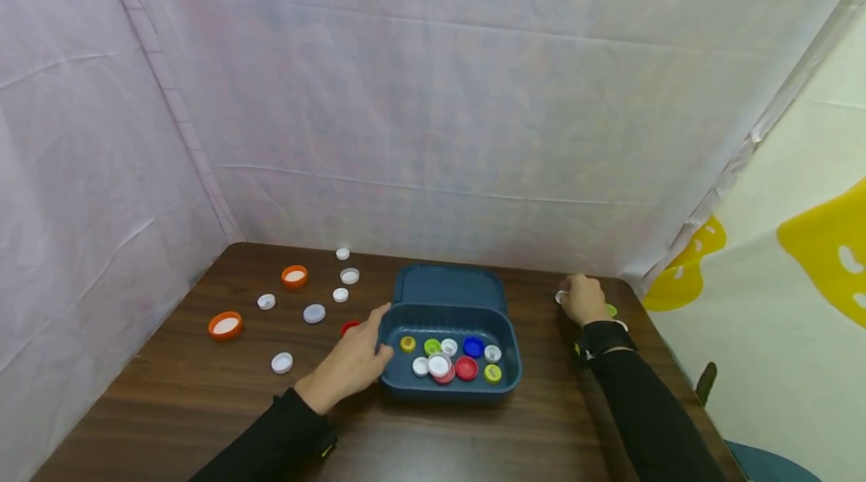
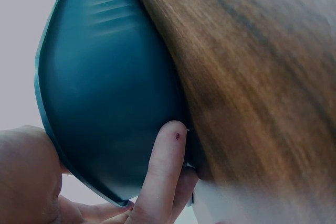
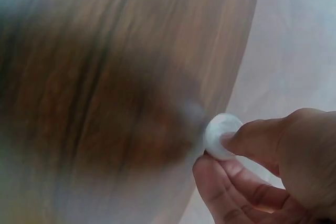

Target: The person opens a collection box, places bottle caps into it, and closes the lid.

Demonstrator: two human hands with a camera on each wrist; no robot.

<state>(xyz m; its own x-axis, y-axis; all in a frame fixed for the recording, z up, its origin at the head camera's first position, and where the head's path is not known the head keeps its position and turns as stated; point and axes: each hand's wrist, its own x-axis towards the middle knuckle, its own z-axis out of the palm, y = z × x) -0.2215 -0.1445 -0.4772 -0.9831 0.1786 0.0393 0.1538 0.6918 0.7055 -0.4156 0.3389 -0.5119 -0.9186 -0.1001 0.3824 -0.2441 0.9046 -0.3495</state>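
A dark blue plastic box (image 1: 449, 394) stands mid-table with its lid (image 1: 449, 288) folded back. Several bottle caps in yellow, green, white, blue and red lie inside it. My left hand (image 1: 353, 354) holds the box by its left end. In the left wrist view the fingers (image 2: 167, 153) lie along the outer wall and the thumb is at the rim. At the table's back right, my right hand (image 1: 585, 300) pinches a white bottle cap (image 3: 219, 135) between thumb and fingers. A green cap (image 1: 612, 310) shows just beside that hand, partly hidden by it.
Left of the box lie several white caps (image 1: 314, 313) and two larger orange ones, one orange cap (image 1: 225, 326) nearer the left edge. A red cap (image 1: 349, 326) is partly behind my left hand. White sheeting (image 1: 433, 128) hangs along the table's back edge.
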